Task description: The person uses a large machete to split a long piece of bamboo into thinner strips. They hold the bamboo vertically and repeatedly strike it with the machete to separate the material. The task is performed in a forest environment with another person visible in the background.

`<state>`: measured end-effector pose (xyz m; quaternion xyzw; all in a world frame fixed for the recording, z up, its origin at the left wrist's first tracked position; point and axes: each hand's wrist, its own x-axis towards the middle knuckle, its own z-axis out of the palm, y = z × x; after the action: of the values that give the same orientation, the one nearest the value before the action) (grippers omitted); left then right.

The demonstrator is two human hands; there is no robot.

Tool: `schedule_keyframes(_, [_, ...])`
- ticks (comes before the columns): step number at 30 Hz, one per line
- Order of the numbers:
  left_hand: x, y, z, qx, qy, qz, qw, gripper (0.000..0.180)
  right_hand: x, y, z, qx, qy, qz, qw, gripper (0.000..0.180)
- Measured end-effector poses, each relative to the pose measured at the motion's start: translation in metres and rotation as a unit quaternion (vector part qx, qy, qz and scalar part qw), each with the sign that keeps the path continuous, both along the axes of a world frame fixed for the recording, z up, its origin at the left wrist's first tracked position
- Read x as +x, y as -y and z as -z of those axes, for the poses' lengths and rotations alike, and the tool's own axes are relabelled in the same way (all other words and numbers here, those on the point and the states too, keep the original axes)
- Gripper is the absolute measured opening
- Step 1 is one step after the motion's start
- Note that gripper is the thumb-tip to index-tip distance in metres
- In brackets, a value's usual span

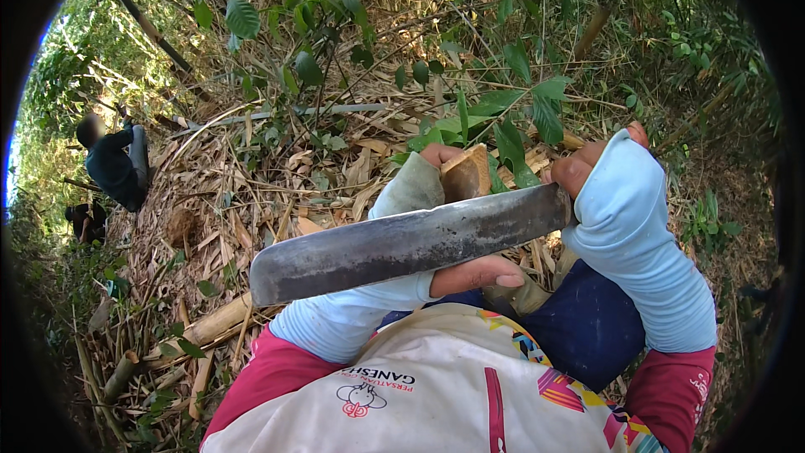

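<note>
A long, broad machete [411, 243] crosses in front of me, its dark, worn steel blade reaching from my right hand toward the lower left. My right hand [577, 169] is closed at the blade's right end; the handle is mostly hidden in the fist. Behind the blade, my left hand [476, 275] is wrapped about a brown piece of wood [466, 174] with a flat-edged end. Its thumb shows below the blade and its fingertips beyond the blade. The lower part of the wood is covered by the blade. Light blue sleeves reach over both hands.
Dry leaf litter [243, 210] covers the slope. Leafy green stems [511, 117] stand just beyond my hands. Cut bamboo [214, 327] lies at the lower left. A person in dark clothes [117, 164] crouches at the far left, with another dark figure [86, 220] nearby.
</note>
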<state>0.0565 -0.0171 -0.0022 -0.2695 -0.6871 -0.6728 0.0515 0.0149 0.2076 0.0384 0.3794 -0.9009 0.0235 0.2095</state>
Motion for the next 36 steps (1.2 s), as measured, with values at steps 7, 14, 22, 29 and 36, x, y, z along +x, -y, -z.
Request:
schedule_keyframes(7, [0.004,-0.002,0.003,0.039,0.069,-0.007,0.997,0.078,0.000,0.003,0.000,-0.002,-0.019,0.007,1.000,0.007])
schedule_keyframes(14, [-0.001,-0.002,0.006,-0.034,-0.008,-0.074,0.997,0.075,-0.001,0.002,0.000,-0.016,-0.018,0.008,1.000,0.007])
schedule_keyframes(22, [0.002,-0.005,0.009,0.022,0.037,-0.050,0.998,0.071,-0.001,0.003,0.004,-0.045,0.014,0.041,0.998,0.016])
schedule_keyframes(29, [0.005,-0.004,-0.003,0.080,0.169,0.051,0.981,0.070,-0.001,0.004,0.000,-0.037,-0.010,-0.002,0.999,0.002])
schedule_keyframes(36, [0.004,-0.006,0.003,-0.005,0.070,0.023,0.997,0.070,0.000,0.002,0.001,-0.027,-0.012,-0.019,0.999,0.008])
